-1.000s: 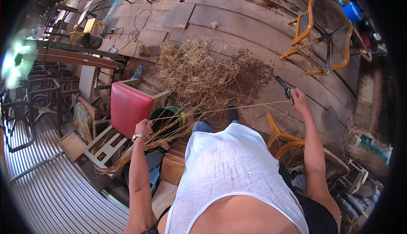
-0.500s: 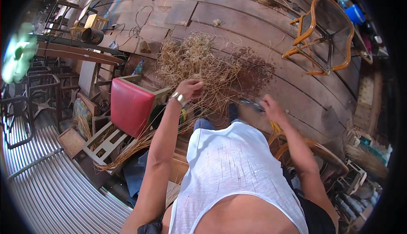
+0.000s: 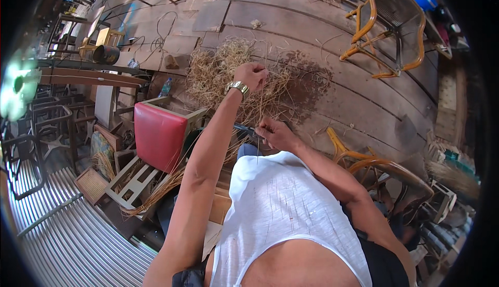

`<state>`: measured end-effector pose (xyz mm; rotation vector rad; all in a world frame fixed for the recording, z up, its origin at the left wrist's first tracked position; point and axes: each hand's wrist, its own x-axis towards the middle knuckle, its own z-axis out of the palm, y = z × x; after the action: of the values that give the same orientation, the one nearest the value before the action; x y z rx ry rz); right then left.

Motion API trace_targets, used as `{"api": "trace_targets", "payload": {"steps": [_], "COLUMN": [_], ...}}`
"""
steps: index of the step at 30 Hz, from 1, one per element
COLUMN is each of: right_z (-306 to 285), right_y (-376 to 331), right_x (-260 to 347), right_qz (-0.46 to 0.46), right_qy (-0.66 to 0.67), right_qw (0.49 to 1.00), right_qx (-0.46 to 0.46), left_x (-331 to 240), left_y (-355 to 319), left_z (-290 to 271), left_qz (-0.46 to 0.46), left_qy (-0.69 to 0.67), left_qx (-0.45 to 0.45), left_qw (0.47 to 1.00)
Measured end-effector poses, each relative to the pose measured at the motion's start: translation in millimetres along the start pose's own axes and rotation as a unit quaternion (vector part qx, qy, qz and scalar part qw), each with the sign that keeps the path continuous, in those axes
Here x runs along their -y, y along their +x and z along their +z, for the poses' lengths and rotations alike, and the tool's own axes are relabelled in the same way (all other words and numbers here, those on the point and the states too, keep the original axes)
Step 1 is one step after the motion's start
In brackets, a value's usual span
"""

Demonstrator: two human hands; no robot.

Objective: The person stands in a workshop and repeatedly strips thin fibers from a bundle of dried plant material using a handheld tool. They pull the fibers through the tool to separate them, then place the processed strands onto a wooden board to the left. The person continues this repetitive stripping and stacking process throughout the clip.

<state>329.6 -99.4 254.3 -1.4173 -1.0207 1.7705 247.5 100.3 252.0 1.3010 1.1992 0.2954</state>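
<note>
In front of me my left hand (image 3: 252, 77), with a metal watch on its wrist, is closed in a pinch on a thin cane strand (image 3: 261, 100). The strand runs down past my right hand (image 3: 278, 134), hanging over my white shirt. My right hand is closed around a dark, narrow knife-like tool (image 3: 244, 128), which points left; its exact kind is unclear. The strand passes at the right fingers, partly hidden by them. A tangled heap of pale cane shavings (image 3: 213, 74) lies on the floor beyond and below my hands.
To my left are a red-padded chair (image 3: 161, 134), a bundle of long cane strips (image 3: 156, 196) and a corrugated metal sheet (image 3: 78, 230). A rattan chair (image 3: 371, 22) stands far right; another rattan frame (image 3: 364, 159) is near my right arm. A plastic bottle (image 3: 166, 87) lies beside the heap.
My right hand has come left with the tool, from out to the right to beneath my left hand. My left hand has moved up and slightly right; the strand now shows between them.
</note>
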Motion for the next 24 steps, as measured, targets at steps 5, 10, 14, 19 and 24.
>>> {"api": "trace_targets", "payload": {"steps": [5,10,14,19,24], "right_z": [2.7,-7.2,-7.1,-6.2,-91.4], "right_y": [8.4,26.1,34.0,41.8,66.4], "right_x": [-1.8,-36.4,-39.3,-52.0,-44.3], "right_qz": [0.069,0.030,-0.006,0.048,0.084], "right_qy": [-0.002,-0.074,-0.180,-0.176,-0.060], "right_qw": [0.997,0.986,0.966,0.970,0.977], "right_qx": [-0.045,-0.144,-0.186,-0.162,-0.185], "left_x": [21.2,64.5,104.6,122.4,116.3], "left_y": [-17.2,-109.7,-146.6,-149.3,-233.3], "left_z": [2.7,4.1,26.5,37.4,-2.8], "left_qz": [0.175,0.019,-0.192,-0.020,0.069], "left_qy": [0.088,0.165,-0.081,0.159,0.142], "left_qx": [-0.114,-0.195,0.006,-0.100,-0.080], "left_qw": [0.974,0.967,0.978,0.982,0.984]}}
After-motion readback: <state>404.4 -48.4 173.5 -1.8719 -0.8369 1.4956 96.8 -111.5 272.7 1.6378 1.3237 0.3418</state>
